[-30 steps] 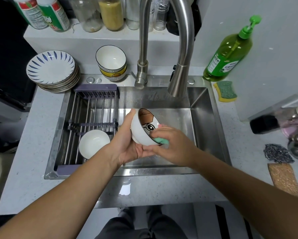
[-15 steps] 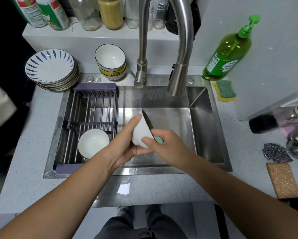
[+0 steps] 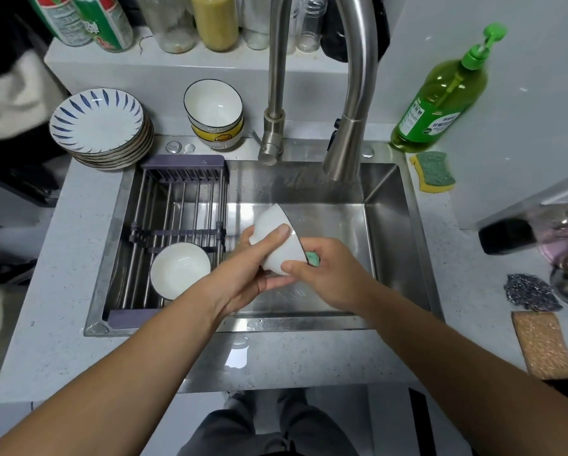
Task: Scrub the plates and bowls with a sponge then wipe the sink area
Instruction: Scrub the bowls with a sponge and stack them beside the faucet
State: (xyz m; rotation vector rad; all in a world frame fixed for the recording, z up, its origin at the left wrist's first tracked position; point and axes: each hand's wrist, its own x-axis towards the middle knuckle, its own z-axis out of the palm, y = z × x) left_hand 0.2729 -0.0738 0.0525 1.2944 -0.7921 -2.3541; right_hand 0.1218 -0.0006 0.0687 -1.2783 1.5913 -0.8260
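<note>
Over the steel sink [image 3: 391, 205] my left hand [image 3: 253, 268] grips a small white bowl [image 3: 276, 232], tipped on its side with its mouth facing right and away from me. My right hand [image 3: 325, 274] holds a green sponge [image 3: 312, 259] against the bowl's rim; only a sliver of sponge shows between my fingers. Another white bowl [image 3: 180, 269] sits upright on the purple drying rack [image 3: 183, 192] in the sink's left half. A stack of blue-striped plates [image 3: 98, 123] and stacked bowls [image 3: 214, 110] stand on the counter behind the rack.
The tall faucet [image 3: 348, 93] arches over the sink's back. A green soap bottle [image 3: 440, 97] and a spare yellow-green sponge [image 3: 435, 171] sit at the back right. A steel scourer [image 3: 529, 292] and cork mat [image 3: 542, 343] lie on the right counter. Jars line the back ledge.
The bowl has turned in my left hand: its patterned inside faced me a second ago, now its white outside does. My right hand with the sponge stays at the rim.
</note>
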